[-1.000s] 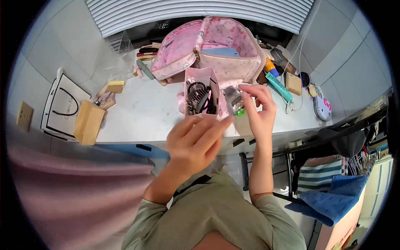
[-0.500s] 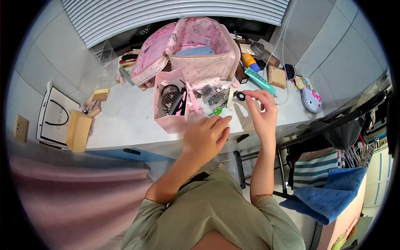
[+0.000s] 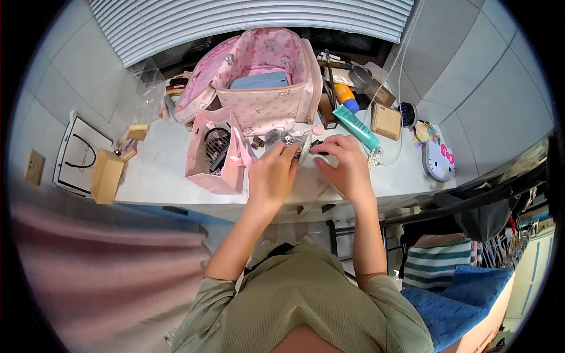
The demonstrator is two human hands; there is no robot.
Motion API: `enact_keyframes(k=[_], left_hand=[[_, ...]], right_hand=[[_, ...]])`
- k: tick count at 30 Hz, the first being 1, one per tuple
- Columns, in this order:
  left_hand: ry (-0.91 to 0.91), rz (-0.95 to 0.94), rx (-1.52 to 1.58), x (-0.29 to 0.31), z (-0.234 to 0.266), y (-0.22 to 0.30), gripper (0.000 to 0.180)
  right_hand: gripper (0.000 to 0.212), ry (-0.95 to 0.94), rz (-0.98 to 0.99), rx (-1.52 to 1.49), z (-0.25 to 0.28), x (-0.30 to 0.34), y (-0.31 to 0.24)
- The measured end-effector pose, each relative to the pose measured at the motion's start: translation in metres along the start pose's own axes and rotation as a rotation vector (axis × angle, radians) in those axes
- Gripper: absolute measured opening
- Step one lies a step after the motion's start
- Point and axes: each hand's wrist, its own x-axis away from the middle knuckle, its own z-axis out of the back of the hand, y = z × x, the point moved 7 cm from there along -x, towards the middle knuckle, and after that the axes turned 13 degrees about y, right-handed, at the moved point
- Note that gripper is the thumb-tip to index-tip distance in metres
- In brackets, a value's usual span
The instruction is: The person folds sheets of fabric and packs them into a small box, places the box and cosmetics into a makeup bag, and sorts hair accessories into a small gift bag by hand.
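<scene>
My left hand (image 3: 272, 176) is closed at the near side of a small clear container (image 3: 290, 137) with a pale rim, its fingertips partly hidden. Beside it, my right hand (image 3: 348, 169) pinches a small black hair tie (image 3: 321, 153) between thumb and fingers. Just left of my left hand stands a pink paper bag (image 3: 213, 183) holding a black comb-like hair accessory (image 3: 216, 147), with a pink ribbon (image 3: 242, 152) on its side. Small dark hair clips (image 3: 258, 142) lie between the bag and the clear container.
Behind stands an open pink cosmetic case (image 3: 259, 106) with a light blue packet inside. To the right lie a teal tube (image 3: 356, 127), an orange bottle (image 3: 345, 97), a tan box (image 3: 386, 121) and a cat-shaped case (image 3: 438, 160). A white bag (image 3: 76, 156) and wooden box (image 3: 107, 176) stand left.
My left hand has moved forward to the clear container, and its fingers have closed. My right hand has come left and lower with the hair tie. The view has shifted slightly.
</scene>
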Motion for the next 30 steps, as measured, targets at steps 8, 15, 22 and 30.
enact_keyframes(k=[8,15,22,30], left_hand=[[0.055,-0.023,-0.144,-0.008,-0.005,0.007,0.022],[0.061,0.020,-0.157,-0.007,-0.007,0.006,0.020],[0.117,0.048,-0.128,-0.004,-0.005,0.006,0.016],[0.168,0.066,-0.131,0.000,0.009,0.010,0.018]], right_hand=[[0.028,-0.020,0.111,-0.067,-0.007,-0.009,0.008],[0.024,-0.004,0.087,0.015,-0.007,-0.016,0.023],[0.018,-0.014,0.139,0.022,-0.012,-0.017,0.021],[0.018,-0.039,0.128,-0.063,-0.001,-0.019,0.024]])
